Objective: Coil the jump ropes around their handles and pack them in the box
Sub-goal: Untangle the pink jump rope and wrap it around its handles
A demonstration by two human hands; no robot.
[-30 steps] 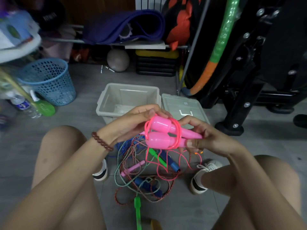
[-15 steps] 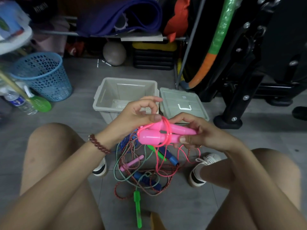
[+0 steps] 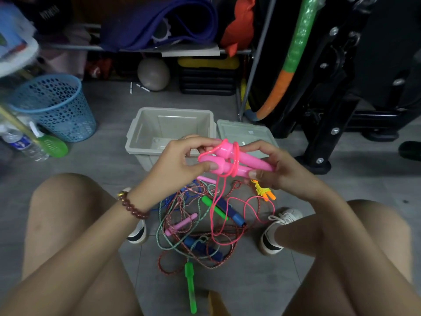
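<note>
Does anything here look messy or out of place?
Yes: the jump ropes on the floor lie in one tangled heap, cords crossing each other. The pink cord is only partly wound round the pink handles; the rest trails down into that heap.

1. Pink handles [image 3: 245, 164], wound with neon-pink rope [image 3: 237, 156].
2. Pale grey box [image 3: 136, 142] and matching lid [image 3: 239, 131].
3. Blue basket [image 3: 54, 106], dotted with holes.
4. Red-and-white braided cord [image 3: 176, 202], green handle [image 3: 190, 286], dark red bracelet [image 3: 134, 208], grey floor [image 3: 109, 160].
</note>
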